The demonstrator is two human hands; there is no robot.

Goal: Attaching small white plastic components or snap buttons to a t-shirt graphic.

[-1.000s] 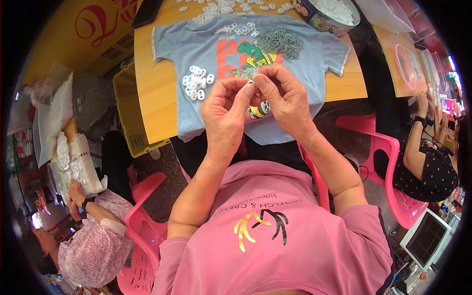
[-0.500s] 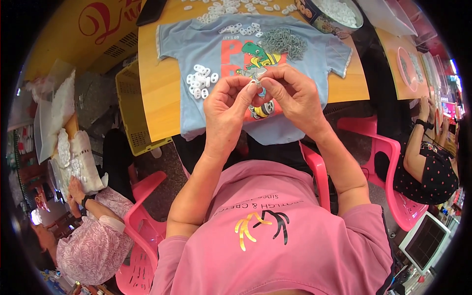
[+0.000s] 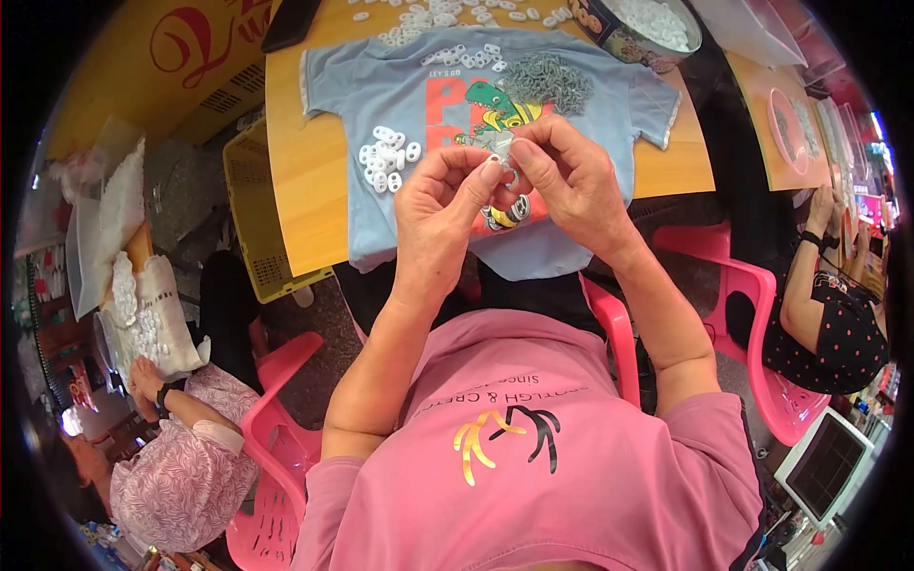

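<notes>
In front of me, above a blue-grey T-shirt spread on the table, both my hands are raised close together. My left hand pinches a small white piece between thumb and forefinger; most of it is hidden. Just beside it, my right hand has thumb and forefinger pressed together, and what lies between them is too small to make out. Left of my hands, several white oval plastic pieces with two holes form a small pile on the shirt. Beyond my right hand lies a heap of small grey screw-like parts.
More white pieces lie at the shirt's far edge and on the wooden table. A round tin holds white pieces at the back right. Yellow crate at left; pink chairs and co-workers on both sides.
My right thumb and forefinger have shifted slightly right, away from the left fingertips, opening a small gap. My left hand stays nearly still. The person at left has moved a hand slightly.
</notes>
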